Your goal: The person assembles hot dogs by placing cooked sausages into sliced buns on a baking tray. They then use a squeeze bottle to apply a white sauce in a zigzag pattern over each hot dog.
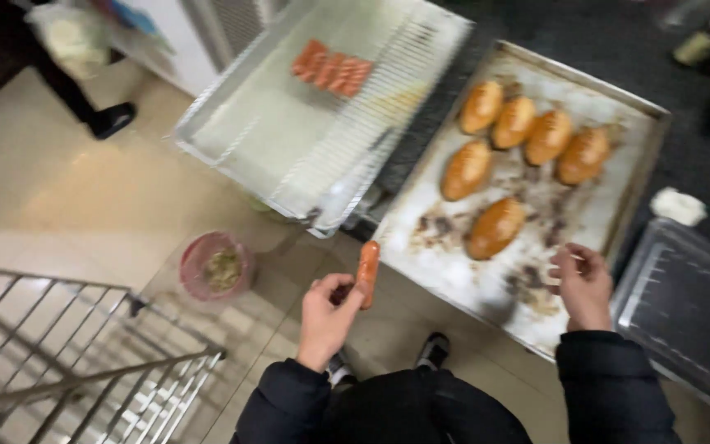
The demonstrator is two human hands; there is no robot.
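My left hand [328, 311] holds an orange-red sausage [367, 271] upright by its lower end, just off the near left edge of a large metal baking tray [454, 271]. On that tray lie several golden-brown buns [495, 227], and its bare metal is marked with dark baked-on spots. My right hand [583, 284] hovers over the tray's near right corner with fingers curled around something small that I cannot make out. Both arms are in black padded sleeves.
A wire rack [322, 140] at the back left carries a row of several sausages [332, 72]. A pink-lined bin [215, 267] stands on the floor below. A metal rack frame [84, 370] fills the lower left, a grey tray [692, 312] the right. Another person's shoe [113, 119] is far left.
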